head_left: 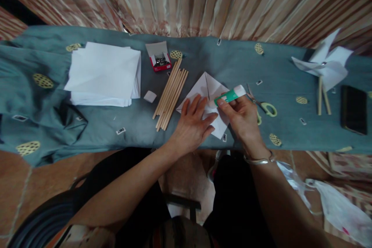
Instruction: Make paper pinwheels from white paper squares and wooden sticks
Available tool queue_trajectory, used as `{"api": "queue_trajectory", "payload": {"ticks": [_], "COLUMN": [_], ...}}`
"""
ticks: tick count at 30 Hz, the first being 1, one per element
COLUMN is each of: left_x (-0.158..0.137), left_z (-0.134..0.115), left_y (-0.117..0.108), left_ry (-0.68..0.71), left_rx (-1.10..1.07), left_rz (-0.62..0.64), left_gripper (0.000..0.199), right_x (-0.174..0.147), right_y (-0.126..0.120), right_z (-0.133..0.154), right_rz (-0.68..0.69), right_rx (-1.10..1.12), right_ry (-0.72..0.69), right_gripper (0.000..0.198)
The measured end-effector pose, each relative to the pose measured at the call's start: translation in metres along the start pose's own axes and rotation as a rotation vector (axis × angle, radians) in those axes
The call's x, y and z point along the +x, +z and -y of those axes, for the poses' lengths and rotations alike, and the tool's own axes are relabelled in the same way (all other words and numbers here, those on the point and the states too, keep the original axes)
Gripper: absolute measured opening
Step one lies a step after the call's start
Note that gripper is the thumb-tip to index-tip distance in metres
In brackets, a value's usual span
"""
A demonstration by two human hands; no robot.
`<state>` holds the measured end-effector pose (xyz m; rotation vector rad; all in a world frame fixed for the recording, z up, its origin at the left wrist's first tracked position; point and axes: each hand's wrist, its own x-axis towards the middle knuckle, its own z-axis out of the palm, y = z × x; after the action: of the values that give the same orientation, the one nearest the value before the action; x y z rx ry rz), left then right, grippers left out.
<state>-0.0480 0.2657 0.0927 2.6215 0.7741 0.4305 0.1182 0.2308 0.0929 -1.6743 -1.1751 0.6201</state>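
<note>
Head view showed the right hand (pixel 243 115) grasping a green glue stick (pixel 231 95), its long axis slanting leftward with one end over the creased white paper square (pixel 198 88), which lay on the teal tablecloth (pixel 281 81) under the left hand (pixel 192 124), fingers spread, grasping nothing.

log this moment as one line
left hand: fingers on white paper | right hand: holding glue stick over paper | wooden sticks: left of paper
</note>
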Motion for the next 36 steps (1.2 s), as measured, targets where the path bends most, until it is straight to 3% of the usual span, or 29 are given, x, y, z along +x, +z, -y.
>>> {"api": "queue_trajectory", "payload": {"ticks": [3,9,22,36], "left_x": [0.000,0.000,0.000,0.000], "left_z": [0.000,-0.001,-0.001,-0.001], "left_y": [0.000,-0.001,-0.002,-0.002], "left_ry": [-0.002,-0.004,-0.005,-0.010], "left_rx": [-0.007,-0.013,-0.005,-0.010], "left_rz": [0.005,0.013,0.014,0.021], "left_gripper": [0.038,0.039,0.039,0.040], "right_x": [0.001,0.003,-0.003,-0.004], "right_y": [0.002,0.001,-0.003,-0.006], "right_z": [0.000,0.006,0.009,0.020], "right_rz": [-0.035,-0.085,-0.028,-0.027], "right_rx": [0.164,0.178,-0.246,-0.359], "right_ry": [0.063,0.010,-0.004,-0.025], "right_gripper": [0.020,0.016,0.030,0.034]}}
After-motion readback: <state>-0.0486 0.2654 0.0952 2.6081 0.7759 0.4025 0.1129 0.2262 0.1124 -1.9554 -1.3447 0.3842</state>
